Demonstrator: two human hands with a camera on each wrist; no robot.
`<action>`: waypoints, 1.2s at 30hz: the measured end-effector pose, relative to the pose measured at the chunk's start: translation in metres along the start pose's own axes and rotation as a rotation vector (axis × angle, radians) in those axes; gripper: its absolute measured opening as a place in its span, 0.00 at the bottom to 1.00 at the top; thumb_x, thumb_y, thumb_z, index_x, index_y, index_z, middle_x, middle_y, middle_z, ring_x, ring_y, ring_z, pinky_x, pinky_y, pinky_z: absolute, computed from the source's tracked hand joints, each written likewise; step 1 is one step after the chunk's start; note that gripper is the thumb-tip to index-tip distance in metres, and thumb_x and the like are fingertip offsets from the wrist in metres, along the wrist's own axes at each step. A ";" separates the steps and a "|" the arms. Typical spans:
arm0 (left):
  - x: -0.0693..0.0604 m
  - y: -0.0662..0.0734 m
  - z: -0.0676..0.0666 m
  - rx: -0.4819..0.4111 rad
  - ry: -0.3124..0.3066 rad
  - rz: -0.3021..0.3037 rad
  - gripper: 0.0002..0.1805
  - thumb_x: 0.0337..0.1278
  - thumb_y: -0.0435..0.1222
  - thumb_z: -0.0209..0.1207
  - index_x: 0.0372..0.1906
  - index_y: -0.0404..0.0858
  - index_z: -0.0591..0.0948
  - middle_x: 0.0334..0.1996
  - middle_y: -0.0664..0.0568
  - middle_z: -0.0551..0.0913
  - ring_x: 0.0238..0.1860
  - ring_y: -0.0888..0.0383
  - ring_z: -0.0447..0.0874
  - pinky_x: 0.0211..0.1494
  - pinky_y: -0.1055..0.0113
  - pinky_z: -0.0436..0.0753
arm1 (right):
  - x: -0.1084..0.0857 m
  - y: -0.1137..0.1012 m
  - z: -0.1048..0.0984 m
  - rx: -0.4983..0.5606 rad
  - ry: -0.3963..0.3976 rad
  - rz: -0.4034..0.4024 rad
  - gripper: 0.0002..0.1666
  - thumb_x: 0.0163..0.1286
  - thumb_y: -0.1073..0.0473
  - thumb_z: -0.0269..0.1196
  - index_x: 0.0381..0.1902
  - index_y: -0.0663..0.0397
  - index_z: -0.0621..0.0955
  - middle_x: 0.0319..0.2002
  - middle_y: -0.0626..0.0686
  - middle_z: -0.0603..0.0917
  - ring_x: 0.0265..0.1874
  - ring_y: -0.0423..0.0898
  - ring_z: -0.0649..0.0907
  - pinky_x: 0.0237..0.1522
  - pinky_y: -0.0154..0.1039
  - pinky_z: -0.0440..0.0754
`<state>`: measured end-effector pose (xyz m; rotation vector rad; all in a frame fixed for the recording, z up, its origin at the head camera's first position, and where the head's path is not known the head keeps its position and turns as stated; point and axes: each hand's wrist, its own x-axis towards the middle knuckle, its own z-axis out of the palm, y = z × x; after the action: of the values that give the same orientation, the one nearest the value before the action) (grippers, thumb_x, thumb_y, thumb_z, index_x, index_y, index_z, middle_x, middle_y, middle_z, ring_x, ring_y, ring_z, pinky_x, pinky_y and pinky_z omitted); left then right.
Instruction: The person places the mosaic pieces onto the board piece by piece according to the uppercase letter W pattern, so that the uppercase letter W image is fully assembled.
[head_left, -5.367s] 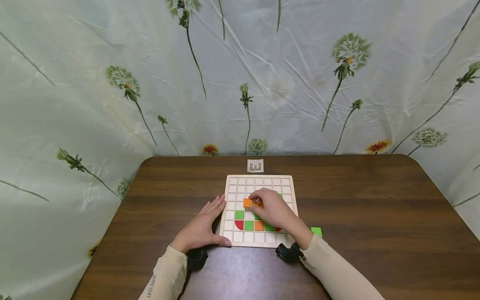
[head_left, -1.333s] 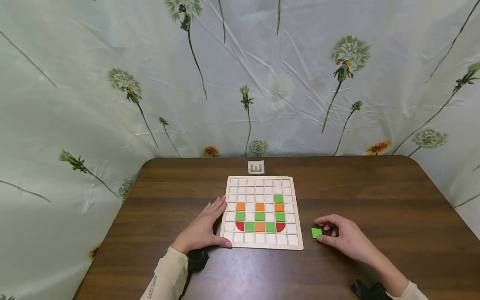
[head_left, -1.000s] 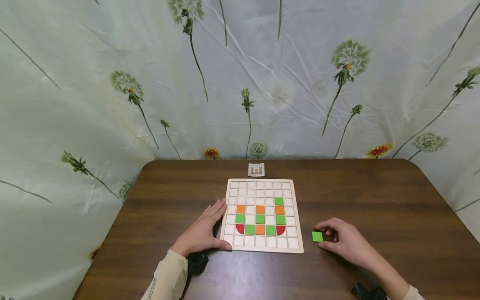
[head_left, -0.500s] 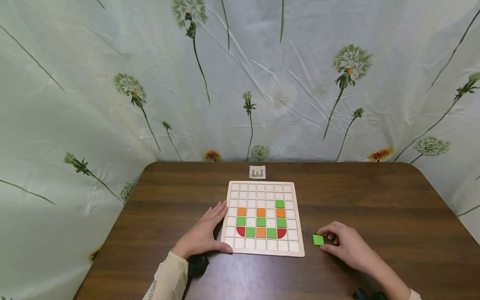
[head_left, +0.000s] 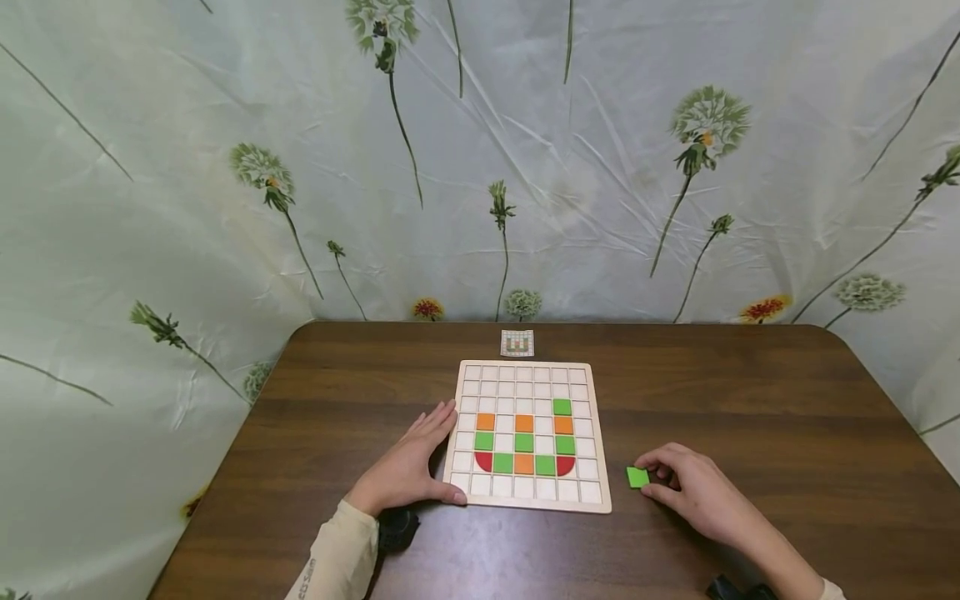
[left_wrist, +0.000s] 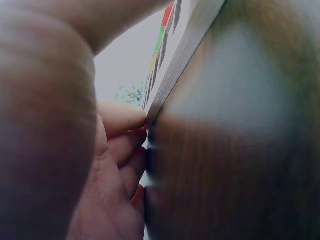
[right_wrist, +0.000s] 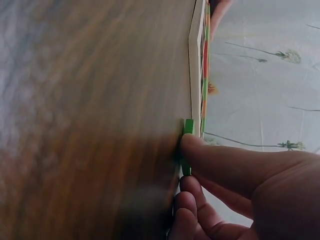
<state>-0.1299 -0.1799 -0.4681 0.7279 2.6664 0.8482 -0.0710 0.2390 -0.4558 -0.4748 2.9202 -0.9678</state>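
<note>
My left hand [head_left: 405,462] rests against the left side of the wooden grid board [head_left: 525,505], fingers straight along its edge and thumb at the near corner. Beside the board on the right, my right hand [head_left: 697,492] pinches a green square tile [head_left: 637,477] between thumb and index finger; the tile is on the table. The right wrist view shows the thumb on this green tile [right_wrist: 189,126] edge-on. Orange tiles [head_left: 524,423], green tiles [head_left: 524,443] and two red rounded-corner tiles [head_left: 483,462] sit in the grid. One green tile [head_left: 562,407] tops the right column.
A small pattern card [head_left: 517,342] lies behind the board. The brown wooden table [head_left: 750,383] reaches back to a hanging flower-print sheet [head_left: 600,208]. Black wrist camera mounts [head_left: 397,530] sit near both wrists.
Earlier my right hand held an orange tile over the board. That tile now lies in the left column, and the hand has moved right to the green tile. The left hand stays put.
</note>
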 end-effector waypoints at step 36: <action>-0.001 0.000 0.000 0.004 0.009 0.023 0.71 0.33 0.64 0.76 0.80 0.37 0.53 0.80 0.50 0.49 0.80 0.51 0.42 0.81 0.52 0.45 | 0.016 -0.024 -0.001 -0.003 0.070 -0.041 0.12 0.60 0.59 0.75 0.42 0.44 0.86 0.37 0.38 0.80 0.33 0.34 0.76 0.32 0.33 0.77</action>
<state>-0.1291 -0.1804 -0.4685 0.7583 2.6737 0.8544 -0.0800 0.2165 -0.4397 -0.5127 2.9853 -1.0059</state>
